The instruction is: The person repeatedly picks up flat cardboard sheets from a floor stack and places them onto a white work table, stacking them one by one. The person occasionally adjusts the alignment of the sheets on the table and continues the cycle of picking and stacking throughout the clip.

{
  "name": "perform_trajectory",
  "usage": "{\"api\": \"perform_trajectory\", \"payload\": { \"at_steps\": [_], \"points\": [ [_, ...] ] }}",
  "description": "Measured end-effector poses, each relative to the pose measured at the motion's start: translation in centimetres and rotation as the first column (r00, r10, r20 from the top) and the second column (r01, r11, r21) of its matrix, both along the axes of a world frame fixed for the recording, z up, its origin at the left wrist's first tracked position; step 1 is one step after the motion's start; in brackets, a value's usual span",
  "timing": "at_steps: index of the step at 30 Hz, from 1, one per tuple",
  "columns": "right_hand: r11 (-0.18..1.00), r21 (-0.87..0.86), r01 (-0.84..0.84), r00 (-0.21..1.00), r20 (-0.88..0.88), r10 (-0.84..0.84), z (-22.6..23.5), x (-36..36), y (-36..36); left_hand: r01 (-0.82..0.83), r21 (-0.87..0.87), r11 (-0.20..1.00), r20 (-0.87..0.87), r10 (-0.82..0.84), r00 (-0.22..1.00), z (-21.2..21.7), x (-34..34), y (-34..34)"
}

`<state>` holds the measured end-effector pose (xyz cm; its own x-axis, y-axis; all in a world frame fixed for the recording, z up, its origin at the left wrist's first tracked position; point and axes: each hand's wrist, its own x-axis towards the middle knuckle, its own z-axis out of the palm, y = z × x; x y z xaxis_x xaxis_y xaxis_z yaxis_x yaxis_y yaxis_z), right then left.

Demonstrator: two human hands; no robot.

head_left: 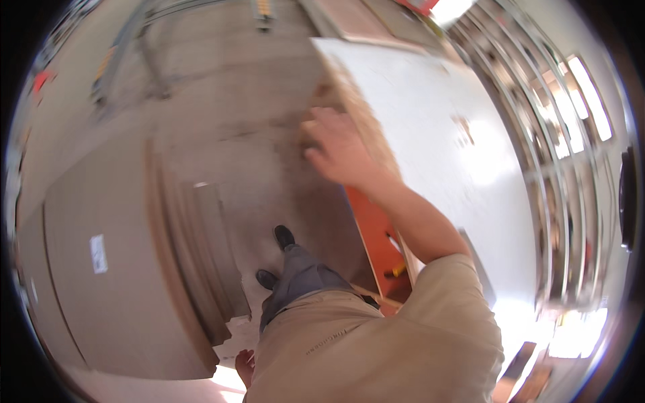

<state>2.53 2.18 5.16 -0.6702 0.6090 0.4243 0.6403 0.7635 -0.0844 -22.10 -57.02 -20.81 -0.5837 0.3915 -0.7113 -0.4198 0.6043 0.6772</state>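
Note:
My right hand (336, 144) reaches forward beside the rough wooden edge (366, 111) of a white-topped workbench (437, 121). Its thumb stands apart from the fingers, and nothing shows in it; motion blurs the fingertips. Whether the hand touches the edge, I cannot tell. Below my right forearm is an orange-lined compartment (376, 228) in the bench, with a yellow-handled tool (396, 272) inside. My left hand (245, 366) hangs low by my side, partly hidden by my body. Its fingers are loosely bent and apart, with no object visible in them.
Large brown-grey panels (114, 262) are stacked on the left, one bearing a white label (99, 254). A metal-framed rack (551, 154) runs along the right. Metal frame legs (151, 64) stand on the floor ahead. More boards (366, 23) lie beyond the bench.

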Motion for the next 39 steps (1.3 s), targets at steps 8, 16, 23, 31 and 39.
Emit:
{"api": "perform_trajectory", "payload": {
  "at_steps": [8, 16, 23, 31, 39],
  "points": [
    [0.072, 0.096, 0.993, 0.053, 0.189, -0.981, -3.4, 46.4, -25.2, 0.548, 0.247, 0.800, -0.029, -0.559, 0.829, 6.0, 0.9, 18.9],
    [-0.377, -0.097, 0.921, -0.340, 0.270, -0.901, -12.1, 59.1, -48.2, 0.847, 0.489, 0.208, 0.222, -0.969, 0.110, 15.6, 22.7, 28.1],
    [-0.583, -0.354, 0.731, -0.490, 0.323, -0.810, -8.7, 60.4, -48.7, 0.857, 0.434, 0.278, 0.433, -0.899, 0.072, 18.5, 34.4, 24.6],
    [-0.220, -0.914, 0.342, -0.233, 0.144, -0.962, -2.1, 57.2, -51.3, 0.721, 0.622, 0.306, 0.304, -0.943, 0.138, 29.2, 29.0, 21.3],
    [-0.030, -0.829, 0.558, -0.044, 0.007, -0.999, 2.7, 42.8, -44.5, 0.590, 0.772, 0.239, 0.033, -0.941, 0.338, 34.9, 12.0, 14.3]
  ]
}}
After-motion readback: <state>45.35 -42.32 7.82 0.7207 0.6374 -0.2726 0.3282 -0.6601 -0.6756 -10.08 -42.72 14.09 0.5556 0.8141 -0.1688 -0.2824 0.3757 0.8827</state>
